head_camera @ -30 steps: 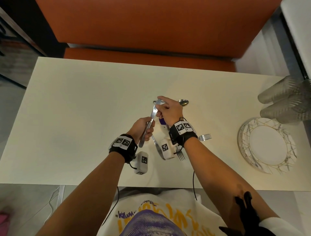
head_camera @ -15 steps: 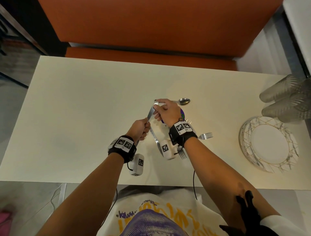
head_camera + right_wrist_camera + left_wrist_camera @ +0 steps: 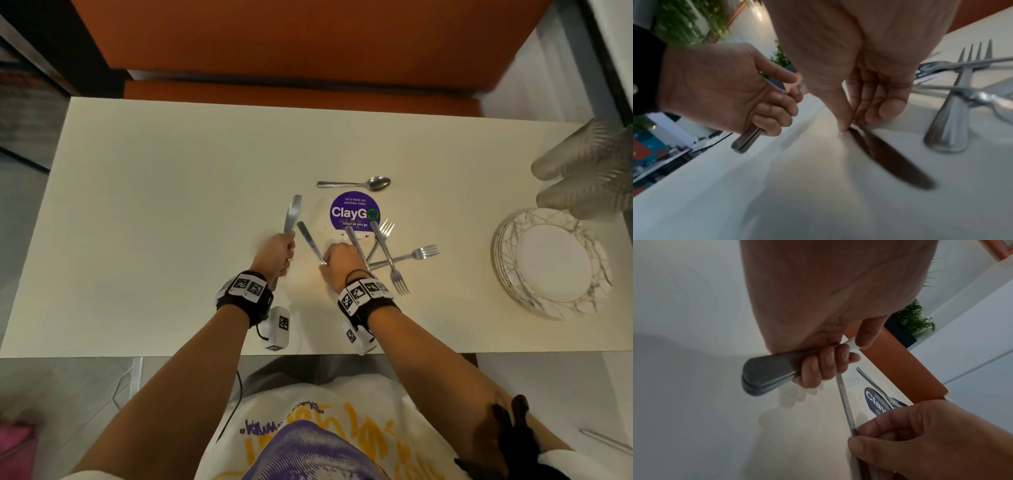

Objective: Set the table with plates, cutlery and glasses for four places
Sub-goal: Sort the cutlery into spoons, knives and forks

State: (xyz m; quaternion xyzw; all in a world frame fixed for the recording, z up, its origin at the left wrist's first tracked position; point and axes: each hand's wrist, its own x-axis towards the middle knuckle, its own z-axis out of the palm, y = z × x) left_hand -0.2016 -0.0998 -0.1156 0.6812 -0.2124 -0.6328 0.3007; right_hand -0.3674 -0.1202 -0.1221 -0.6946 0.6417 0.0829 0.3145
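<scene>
My left hand (image 3: 276, 251) grips a small bundle of table knives (image 3: 292, 214) by the handles, blades pointing away from me; the stacked handles (image 3: 766, 369) stick out below its curled fingers. My right hand (image 3: 325, 264) is just to the right of it. Its thumb and fingertips (image 3: 846, 126) pinch one more knife (image 3: 309, 241) that lies on the white table (image 3: 164, 192). Several forks (image 3: 388, 255) lie crossed to the right of that hand. A spoon (image 3: 354, 184) lies beyond a round purple sticker (image 3: 354, 210).
A stack of white plates with gold lines (image 3: 551, 263) sits at the right end of the table, with ribbed clear glasses (image 3: 589, 171) lying behind it. An orange bench (image 3: 308, 51) runs along the far side. The near table edge is below my wrists.
My right hand has left the bundle, dropped toward me and taken hold of another knife on the table. My left hand has shifted left with its knives, uncovering the sticker and forks.
</scene>
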